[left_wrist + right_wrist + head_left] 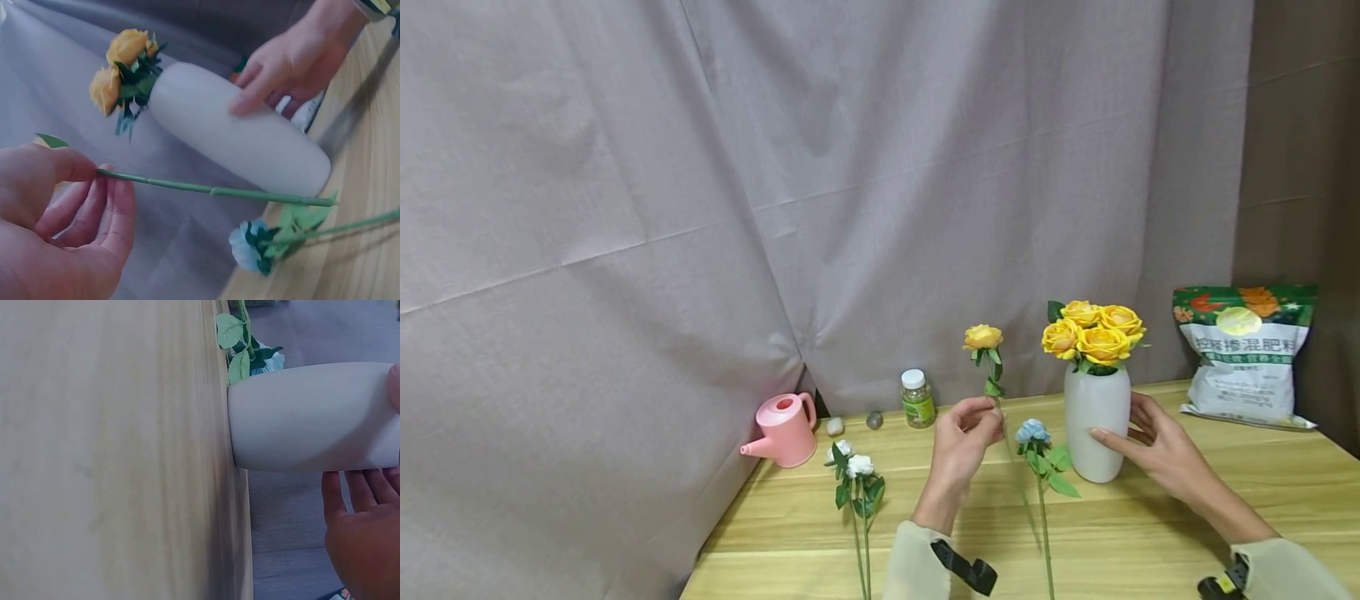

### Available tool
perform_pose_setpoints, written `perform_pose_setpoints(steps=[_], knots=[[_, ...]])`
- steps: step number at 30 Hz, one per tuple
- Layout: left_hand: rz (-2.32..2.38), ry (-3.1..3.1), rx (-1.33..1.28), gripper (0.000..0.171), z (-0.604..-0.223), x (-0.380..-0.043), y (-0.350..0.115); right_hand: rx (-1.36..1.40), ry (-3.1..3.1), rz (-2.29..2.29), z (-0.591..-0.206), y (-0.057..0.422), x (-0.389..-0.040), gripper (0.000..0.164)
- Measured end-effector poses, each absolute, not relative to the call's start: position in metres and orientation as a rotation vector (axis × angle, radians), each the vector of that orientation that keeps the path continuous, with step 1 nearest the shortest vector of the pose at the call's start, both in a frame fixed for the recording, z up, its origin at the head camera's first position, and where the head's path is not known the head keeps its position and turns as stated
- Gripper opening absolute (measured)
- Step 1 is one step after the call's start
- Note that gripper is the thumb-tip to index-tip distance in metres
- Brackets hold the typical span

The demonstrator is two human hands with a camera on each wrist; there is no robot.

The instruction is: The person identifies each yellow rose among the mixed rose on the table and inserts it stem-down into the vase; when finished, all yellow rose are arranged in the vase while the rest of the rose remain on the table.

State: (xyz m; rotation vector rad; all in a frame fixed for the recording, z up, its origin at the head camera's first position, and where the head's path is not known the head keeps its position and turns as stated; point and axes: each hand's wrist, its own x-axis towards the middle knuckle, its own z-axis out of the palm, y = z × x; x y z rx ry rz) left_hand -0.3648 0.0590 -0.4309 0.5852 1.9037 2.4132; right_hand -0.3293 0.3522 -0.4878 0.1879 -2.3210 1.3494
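Observation:
My left hand (964, 437) pinches the green stem (212, 190) of a single yellow rose (982, 337) between thumb and fingers. The bloom points up and the stem's lower end hangs over the table. Farther right, my right hand (1172, 454) grips a white vase (1093, 437), thumb on the front and fingers round the far side. The vase stands upright on the table, with several yellow roses (1103, 343) in its mouth. Between the hands lies a light blue flower (1033, 432) with green leaves, close beside the vase base.
White flowers (860, 467) lie on the wooden table (790, 533) at left. Behind them are a pink watering can (788, 433), two stones (874, 420) and a white-capped jar (917, 402). A fertilizer bag (1243, 358) stands at back right, before the grey curtain (865, 208).

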Motion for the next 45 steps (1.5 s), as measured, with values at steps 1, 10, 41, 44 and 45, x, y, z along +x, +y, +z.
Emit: perform_pose_setpoints(steps=[1, 10, 41, 44, 45], knots=[[2.437, 1.889, 0.613, 0.017, -0.429, -0.364, 0.060, 0.185, -2.324, 1.351, -0.488, 0.353, -0.329, 0.073], [2.751, 1.680, 0.853, 0.024, -0.398, -0.354, 0.075, 0.172, -2.340, 1.354, -0.488, 0.354, -0.328, 0.075], [2.278, 2.677, 1.675, 0.015, -0.360, -0.326, 0.153, 0.182, -2.344, 1.382, -0.487, 0.354, -0.329, 0.073], [2.221, 2.784, 1.630, 0.017, -0.361, -0.324, 0.165, 0.198, -2.340, 1.378, -0.488, 0.355, -0.329, 0.072], [2.229, 2.786, 1.597, 0.018, -0.362, -0.323, 0.168, 0.216, -2.332, 1.370, -0.489, 0.355, -0.329, 0.071]])
